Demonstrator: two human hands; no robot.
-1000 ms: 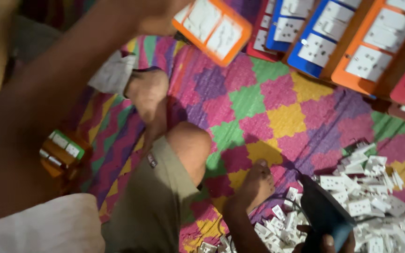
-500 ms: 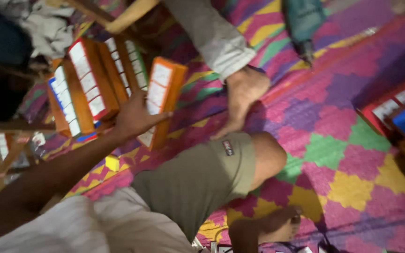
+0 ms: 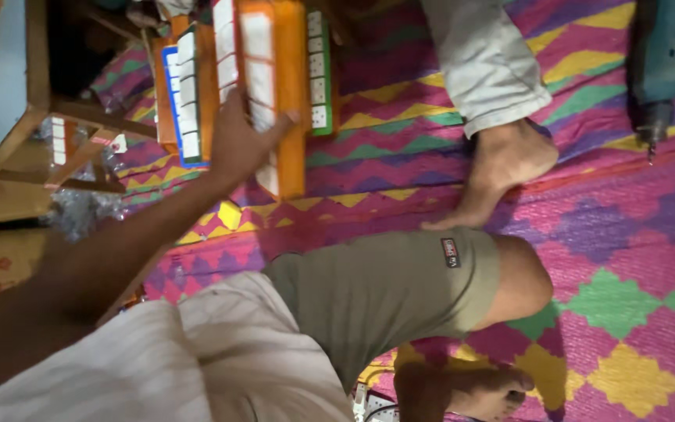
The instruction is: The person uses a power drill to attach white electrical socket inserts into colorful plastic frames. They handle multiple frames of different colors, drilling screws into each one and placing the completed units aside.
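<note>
We are looking down over our own striped white cloth [image 3: 220, 367] and olive shorts [image 3: 384, 289], soft and creased, with our bare knee bent over a woven floor mat [image 3: 626, 305] of pink, green, yellow and purple diamonds and zigzags.

Our left hand [image 3: 240, 144] is reaching out along a bare forearm, and its grip is closing on the orange tray [image 3: 287, 94]: the thumb is lying across the orange edge and the fingers are pressing on the face, so the hand is clamped on the tray. The right hand is out of view. The tray is a long, flat, hard-edged rectangle, standing on edge on the mat, its face set with rows of small white rectangular pieces.

Half a second ago the same hand was only touching this tray, which was leaning apart from the stack; now it is standing closer against it.

Just behind the grip, more trays are standing packed side by side, a blue tray [image 3: 177, 101] and a green tray [image 3: 322, 70] among them. Off to the far side of the grip, another person's bare foot [image 3: 501, 168] under a grey trouser leg is resting on the mat. Beyond it a teal power drill [image 3: 666, 62] is lying. On the other side of the grip a wooden stool [image 3: 17, 101] is standing.
</note>
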